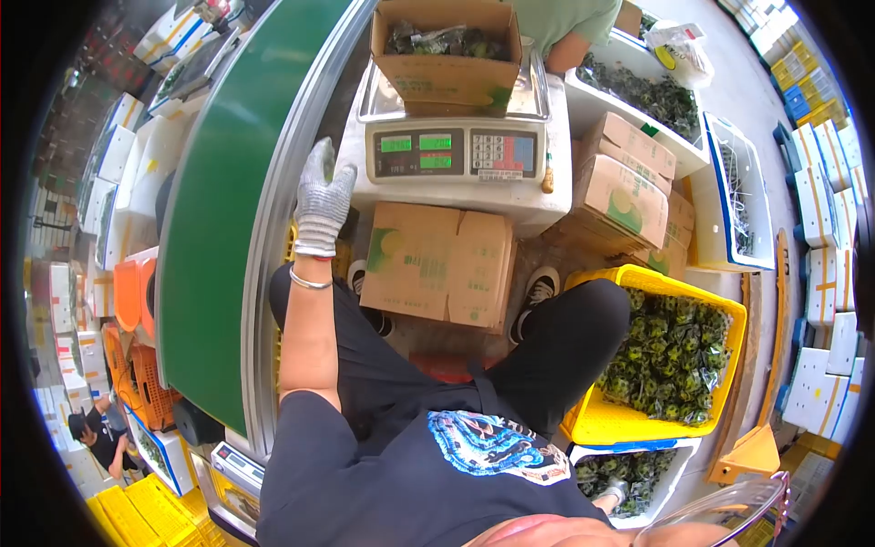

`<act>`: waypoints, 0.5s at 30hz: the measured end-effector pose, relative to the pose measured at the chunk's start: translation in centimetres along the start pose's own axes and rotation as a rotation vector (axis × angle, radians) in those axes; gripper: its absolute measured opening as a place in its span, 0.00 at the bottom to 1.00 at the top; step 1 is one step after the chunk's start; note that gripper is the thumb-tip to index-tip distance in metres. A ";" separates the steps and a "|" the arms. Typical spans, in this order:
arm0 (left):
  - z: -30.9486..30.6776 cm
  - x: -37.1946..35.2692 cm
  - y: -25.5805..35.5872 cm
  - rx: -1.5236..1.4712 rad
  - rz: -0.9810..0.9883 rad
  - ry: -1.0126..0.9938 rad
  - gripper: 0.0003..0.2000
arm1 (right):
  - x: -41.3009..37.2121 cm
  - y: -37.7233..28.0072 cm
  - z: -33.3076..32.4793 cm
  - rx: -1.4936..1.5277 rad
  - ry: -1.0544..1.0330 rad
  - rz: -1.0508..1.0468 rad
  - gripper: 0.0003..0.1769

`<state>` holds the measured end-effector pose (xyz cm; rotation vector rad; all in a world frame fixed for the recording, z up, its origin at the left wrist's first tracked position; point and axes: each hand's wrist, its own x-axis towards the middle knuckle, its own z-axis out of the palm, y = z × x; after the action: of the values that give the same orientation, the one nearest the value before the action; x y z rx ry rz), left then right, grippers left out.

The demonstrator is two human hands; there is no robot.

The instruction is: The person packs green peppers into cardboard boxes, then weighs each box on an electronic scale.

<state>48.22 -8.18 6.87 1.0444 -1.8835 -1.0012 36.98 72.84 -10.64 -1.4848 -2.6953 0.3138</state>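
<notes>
My left hand (325, 196), in a grey-white knit glove, rests beside the conveyor's metal rail (290, 173) with fingers stretched out and nothing in them. Just right of it stands a digital scale (453, 151) with lit green displays, bearing an open cardboard box (444, 77) that holds dark plastic-wrapped bundles. Low on the right, my right hand (617, 493), also gloved, reaches into a white foam box (676, 471) of bagged leafy greens (638, 469). Its fingers are mostly hidden among the bags, so I cannot tell whether it grips one.
A green conveyor belt (232, 182) runs along my left. Flattened cartons (437, 264) lean between my legs, with more cartons (629, 191) to the right. A yellow crate (583, 419) of bagged greens sits by my right knee. Another person's arm (567, 53) shows behind the scale.
</notes>
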 end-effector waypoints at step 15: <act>3.0 7.7 7.3 0.195 0.622 0.110 0.23 | -43.5 -49.8 -20.9 1.130 -0.673 -1.920 0.35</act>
<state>40.38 -11.63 13.80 0.5336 -2.0489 -0.3997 21.93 13.64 22.21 1.5286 -2.0160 1.6187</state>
